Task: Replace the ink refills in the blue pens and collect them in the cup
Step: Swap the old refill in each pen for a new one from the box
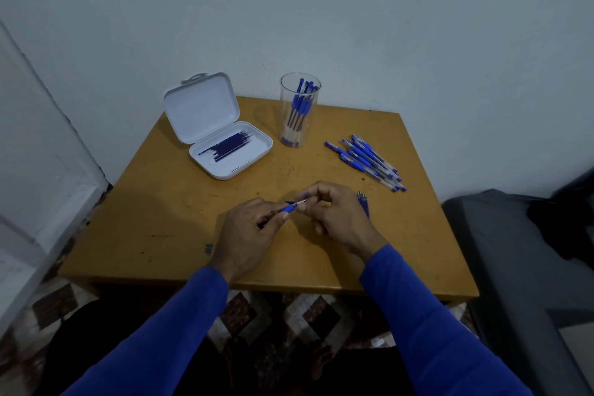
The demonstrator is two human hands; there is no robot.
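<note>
My left hand (pixel 249 231) grips a blue pen (pixel 287 208) by its barrel, just above the middle of the wooden table (pixel 167 235). My right hand (pixel 334 212) pinches the pen's tip end between thumb and fingers. A clear cup (pixel 299 133) at the back of the table holds several blue pens. More blue pens (pixel 366 161) lie in a loose pile at the right. An open white case (pixel 244 156) at the back left contains several dark refills (pixel 229 147). A few refills (pixel 362 201) lie just behind my right hand, partly hidden.
The table stands against a pale wall. A dark grey seat (pixel 520 267) is close to its right edge, and a white door frame (pixel 38 170) stands at the left. Patterned floor (pixel 289 315) shows below the front edge.
</note>
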